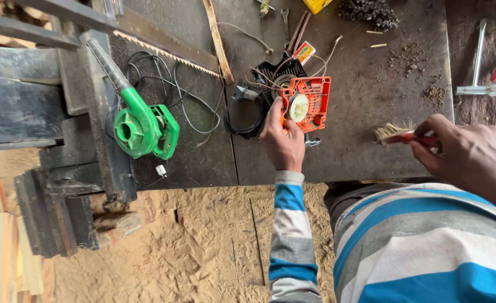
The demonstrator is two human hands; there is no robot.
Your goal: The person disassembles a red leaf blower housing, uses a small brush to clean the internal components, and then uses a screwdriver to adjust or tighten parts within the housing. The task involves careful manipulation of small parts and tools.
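Head view: the left hand is steadying the orange cover on the dark table, fingers closed on its near left edge, thumb side toward the white pulley at its middle. The right hand is holding a brush by its red handle, grip closed around it, bristles pointing left and hanging clear of the cover, near but not touching. The cover is lying open side up, beside a black housing with loose cord draped over it. Judgement: for clean work the left grip should be pinning the cover flat so it is not skating on the metal; strokes are best going outward from the pulley through the ribs, so that dust is leaving rather than packing into the recess. Risk: bristles catching the cord and dragging it. A green blower is lying well apart to the left with its cable coiled; debris is scattered at the far side.
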